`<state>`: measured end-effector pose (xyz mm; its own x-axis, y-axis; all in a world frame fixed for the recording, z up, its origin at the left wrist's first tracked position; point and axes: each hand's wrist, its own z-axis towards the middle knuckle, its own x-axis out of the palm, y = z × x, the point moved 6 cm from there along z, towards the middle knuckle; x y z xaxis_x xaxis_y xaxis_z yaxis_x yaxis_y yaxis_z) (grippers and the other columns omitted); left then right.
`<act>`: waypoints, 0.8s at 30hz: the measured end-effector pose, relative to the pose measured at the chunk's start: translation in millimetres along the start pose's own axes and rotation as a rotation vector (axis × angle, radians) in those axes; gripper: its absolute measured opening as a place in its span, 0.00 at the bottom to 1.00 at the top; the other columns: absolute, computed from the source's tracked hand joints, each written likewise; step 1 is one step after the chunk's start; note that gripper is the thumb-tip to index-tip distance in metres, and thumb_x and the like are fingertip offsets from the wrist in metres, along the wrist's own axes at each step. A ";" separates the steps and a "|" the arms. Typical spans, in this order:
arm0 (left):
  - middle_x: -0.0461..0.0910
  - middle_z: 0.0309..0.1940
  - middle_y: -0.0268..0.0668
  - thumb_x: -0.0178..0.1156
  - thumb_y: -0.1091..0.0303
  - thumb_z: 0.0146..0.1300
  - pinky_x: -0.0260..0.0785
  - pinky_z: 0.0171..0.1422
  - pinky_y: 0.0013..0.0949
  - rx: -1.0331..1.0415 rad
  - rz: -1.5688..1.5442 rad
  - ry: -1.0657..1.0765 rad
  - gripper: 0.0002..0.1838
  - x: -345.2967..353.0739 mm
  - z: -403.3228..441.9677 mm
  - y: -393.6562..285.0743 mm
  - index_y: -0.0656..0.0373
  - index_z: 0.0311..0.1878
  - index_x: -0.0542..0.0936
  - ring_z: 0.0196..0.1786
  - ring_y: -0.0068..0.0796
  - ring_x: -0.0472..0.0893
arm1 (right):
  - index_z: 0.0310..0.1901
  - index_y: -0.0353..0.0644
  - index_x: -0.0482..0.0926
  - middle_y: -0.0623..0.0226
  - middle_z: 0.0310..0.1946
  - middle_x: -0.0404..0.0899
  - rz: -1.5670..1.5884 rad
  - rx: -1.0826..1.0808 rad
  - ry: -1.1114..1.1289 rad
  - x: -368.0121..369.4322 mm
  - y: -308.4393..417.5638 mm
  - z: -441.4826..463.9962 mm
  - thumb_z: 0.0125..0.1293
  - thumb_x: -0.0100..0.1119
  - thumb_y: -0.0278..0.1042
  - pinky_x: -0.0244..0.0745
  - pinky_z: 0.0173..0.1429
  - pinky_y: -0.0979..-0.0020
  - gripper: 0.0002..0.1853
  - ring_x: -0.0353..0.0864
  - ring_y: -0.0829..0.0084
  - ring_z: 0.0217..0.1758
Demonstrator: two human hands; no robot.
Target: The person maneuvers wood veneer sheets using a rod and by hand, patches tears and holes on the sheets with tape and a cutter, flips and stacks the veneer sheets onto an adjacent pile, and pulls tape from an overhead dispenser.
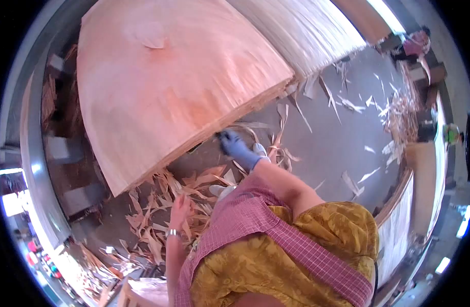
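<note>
A tall stack of thin wood veneer sheets [183, 77] stands in front of me. My right hand [235, 147], in a blue-grey glove with dark fingertips, is beside the stack's near edge. Its fingers are curled, and a small dark shape shows at their tips; I cannot make out what it is. My left hand [181, 209] is bare, with a metal band at the wrist, and hangs over loose veneer scraps [154, 233]. Its fingers are slightly apart and somewhat blurred, with nothing seen in them.
Another pale veneer stack [306, 30] adjoins the first. Veneer strips litter the grey floor [332, 148], with a scrap heap [401, 115] at the right. More stacks [398, 225] stand at the lower right. People are far off at the right, one in pink [416, 43].
</note>
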<state>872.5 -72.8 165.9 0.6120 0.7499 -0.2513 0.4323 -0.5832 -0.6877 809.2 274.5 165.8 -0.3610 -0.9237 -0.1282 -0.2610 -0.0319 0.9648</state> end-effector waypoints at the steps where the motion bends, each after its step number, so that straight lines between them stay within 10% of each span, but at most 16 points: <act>1: 0.79 0.47 0.39 0.54 0.45 0.68 0.71 0.53 0.44 0.002 -0.243 -0.070 0.26 9.3 19.1 -34.4 0.59 0.56 0.73 0.50 0.39 0.78 | 0.44 0.38 0.77 0.64 0.26 0.80 -0.003 -0.294 -0.015 21.9 3.7 -5.3 0.67 0.58 0.39 0.74 0.37 0.65 0.13 0.75 0.70 0.28; 4: 0.76 0.34 0.33 0.58 0.50 0.67 0.73 0.35 0.32 -0.102 -0.593 -0.117 0.19 42.4 73.0 -126.2 0.57 0.47 0.74 0.33 0.28 0.79 | 0.43 0.37 0.79 0.61 0.27 0.81 -0.107 -0.375 0.023 39.2 -34.5 3.2 0.66 0.58 0.39 0.75 0.39 0.65 0.13 0.77 0.70 0.30; 8: 0.71 0.24 0.28 0.58 0.54 0.67 0.65 0.21 0.26 -0.193 -0.290 -0.100 0.13 51.6 167.1 -99.4 0.54 0.44 0.75 0.20 0.22 0.73 | 0.42 0.38 0.82 0.59 0.30 0.82 0.092 0.147 -0.353 -67.6 -157.2 63.2 0.63 0.59 0.39 0.75 0.39 0.65 0.13 0.79 0.69 0.31; 13: 0.68 0.21 0.27 0.57 0.59 0.69 0.60 0.18 0.25 -0.224 -0.324 -0.153 0.08 75.3 195.0 -101.9 0.52 0.40 0.75 0.17 0.20 0.70 | 0.39 0.38 0.82 0.69 0.30 0.83 0.623 0.398 -0.792 -178.4 -251.3 135.3 0.61 0.63 0.38 0.74 0.33 0.69 0.12 0.78 0.75 0.27; 24: 0.69 0.22 0.27 0.59 0.61 0.68 0.65 0.25 0.29 -0.387 -0.248 -0.174 0.08 95.9 200.7 -111.2 0.52 0.43 0.74 0.22 0.23 0.71 | 0.31 0.41 0.80 0.66 0.21 0.78 0.614 0.400 -0.642 -174.5 -310.1 212.2 0.62 0.61 0.40 0.70 0.28 0.68 0.10 0.76 0.72 0.22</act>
<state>750.1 126.7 81.6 0.3540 0.9028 -0.2442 0.7856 -0.4287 -0.4461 763.1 526.6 -159.7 -0.9241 -0.3488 0.1559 -0.1067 0.6275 0.7713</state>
